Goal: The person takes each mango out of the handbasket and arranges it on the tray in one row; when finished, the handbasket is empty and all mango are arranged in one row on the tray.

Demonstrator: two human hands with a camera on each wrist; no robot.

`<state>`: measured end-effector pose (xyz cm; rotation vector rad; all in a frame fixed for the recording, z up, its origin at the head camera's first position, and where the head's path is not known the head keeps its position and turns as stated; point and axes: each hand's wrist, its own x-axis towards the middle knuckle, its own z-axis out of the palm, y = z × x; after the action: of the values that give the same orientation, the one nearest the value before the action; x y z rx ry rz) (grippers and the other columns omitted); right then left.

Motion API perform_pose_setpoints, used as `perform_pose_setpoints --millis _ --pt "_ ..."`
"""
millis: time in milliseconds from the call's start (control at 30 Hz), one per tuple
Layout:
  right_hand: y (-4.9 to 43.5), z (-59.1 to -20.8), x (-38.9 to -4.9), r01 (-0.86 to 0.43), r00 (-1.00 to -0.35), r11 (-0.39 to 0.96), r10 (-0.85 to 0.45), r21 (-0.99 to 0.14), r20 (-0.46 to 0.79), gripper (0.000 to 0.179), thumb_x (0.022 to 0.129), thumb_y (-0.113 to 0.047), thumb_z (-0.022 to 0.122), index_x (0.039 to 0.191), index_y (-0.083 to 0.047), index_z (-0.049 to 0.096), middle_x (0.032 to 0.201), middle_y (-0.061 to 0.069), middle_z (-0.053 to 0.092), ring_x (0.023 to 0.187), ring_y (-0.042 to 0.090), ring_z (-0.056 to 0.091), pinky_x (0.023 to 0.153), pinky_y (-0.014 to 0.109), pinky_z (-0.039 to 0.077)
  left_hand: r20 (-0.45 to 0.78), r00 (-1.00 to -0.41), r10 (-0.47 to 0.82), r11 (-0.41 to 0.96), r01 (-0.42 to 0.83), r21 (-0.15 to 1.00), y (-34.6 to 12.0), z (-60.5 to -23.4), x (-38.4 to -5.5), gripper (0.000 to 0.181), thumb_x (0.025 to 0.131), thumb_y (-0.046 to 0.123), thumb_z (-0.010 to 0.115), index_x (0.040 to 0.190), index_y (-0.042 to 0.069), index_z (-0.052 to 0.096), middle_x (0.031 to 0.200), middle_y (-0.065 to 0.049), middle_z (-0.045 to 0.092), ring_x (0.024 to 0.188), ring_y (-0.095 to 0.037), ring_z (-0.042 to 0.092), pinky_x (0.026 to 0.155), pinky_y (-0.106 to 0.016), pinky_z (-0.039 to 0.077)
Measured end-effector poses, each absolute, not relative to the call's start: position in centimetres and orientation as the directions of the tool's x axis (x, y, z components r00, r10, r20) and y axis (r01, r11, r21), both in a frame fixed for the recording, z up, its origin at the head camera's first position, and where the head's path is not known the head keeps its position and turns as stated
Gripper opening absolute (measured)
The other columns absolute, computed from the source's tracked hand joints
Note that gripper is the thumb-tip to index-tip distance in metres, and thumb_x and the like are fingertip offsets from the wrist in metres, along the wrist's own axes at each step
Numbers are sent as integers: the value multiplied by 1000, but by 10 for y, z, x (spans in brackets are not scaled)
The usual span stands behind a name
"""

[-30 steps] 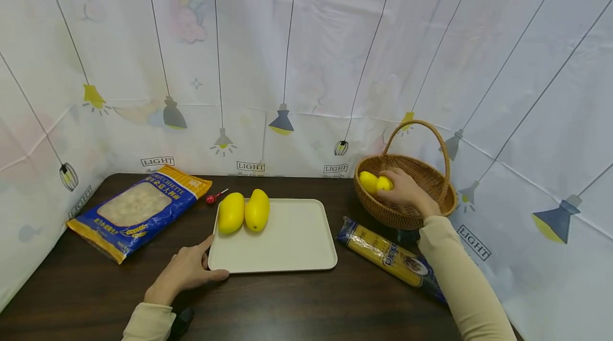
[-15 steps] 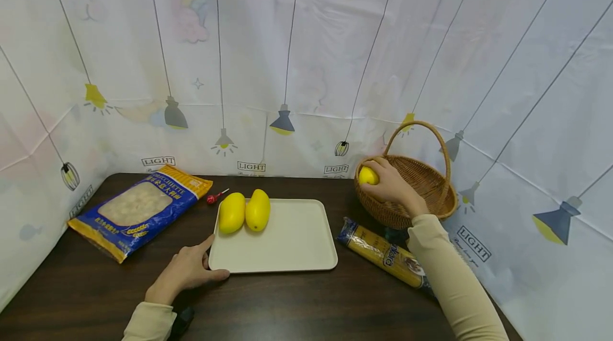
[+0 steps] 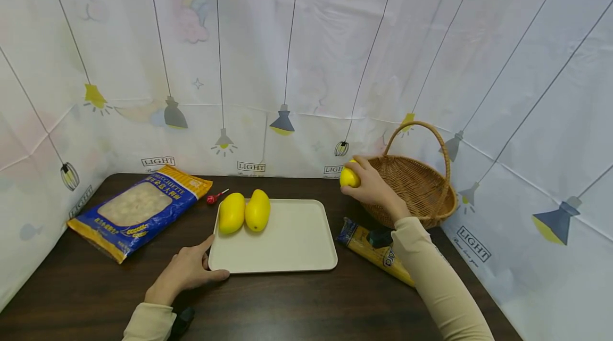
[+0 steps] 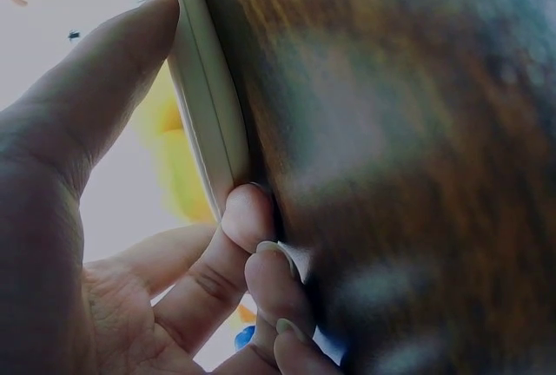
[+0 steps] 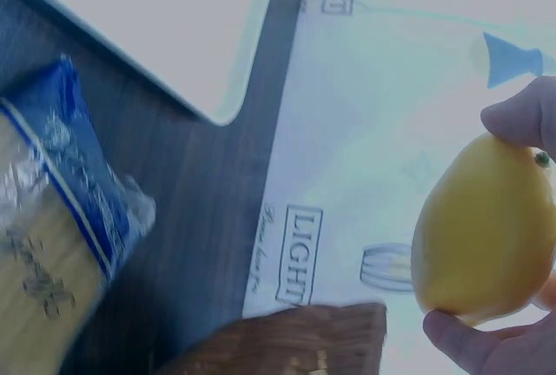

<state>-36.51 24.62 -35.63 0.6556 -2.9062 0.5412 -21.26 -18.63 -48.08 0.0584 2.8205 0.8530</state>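
- The right hand pinches a smooth yellow plastic-looking fruit between thumb and fingers. The fruit is out of the brown woven basket, just left of its rim.
- The left hand holds the near left corner of a flat cream tray, with the thumb on the front edge and a finger on the left edge.
- The right wrist view shows a tiny green stem spot on the held fruit, which you can't see in the head view.
- The left wrist view shows a bent fingertip touching the tray's side.
- Two long yellow fruits sit together at the tray's back left; the rest of it shows cream.
- A strip of dark wood table lies between tray and basket.
- The right sleeve reaches in from low right, hiding the end of a long yellow-and-blue pasta pack.
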Motion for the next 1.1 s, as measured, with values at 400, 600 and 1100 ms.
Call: perform_pose_setpoints --millis 400,600,1100 --pt "204 -375 -364 -465 -885 817 -443 -341 143 70 88 -38 69 151 -20 44 167 11 18 145 43 37 96 53 47 -111 -987 120 833 40 553 -186 -478 -209 107 72 58 83 156 10 36 71 -1 50 64 -16 44 62 -31 31" --pt "182 -391 -365 -496 -864 783 -490 -374 120 66 88 -35 69 149 -20 47 166 11 21 146 40 35 99 52 48 -119 -986 120 827 33 561 -186 -479 -210 108 72 59 82 156 10 35 72 -1 51 64 -16 44 61 -31 31" --pt "137 -429 -360 -505 -843 747 -536 -432 58 61 85 -30 71 143 -22 52 165 11 26 137 37 44 98 46 49 -132 -985 115 836 25 549 -186 -480 -211 109 72 61 82 156 10 36 74 -1 51 66 -16 45 64 -32 32"
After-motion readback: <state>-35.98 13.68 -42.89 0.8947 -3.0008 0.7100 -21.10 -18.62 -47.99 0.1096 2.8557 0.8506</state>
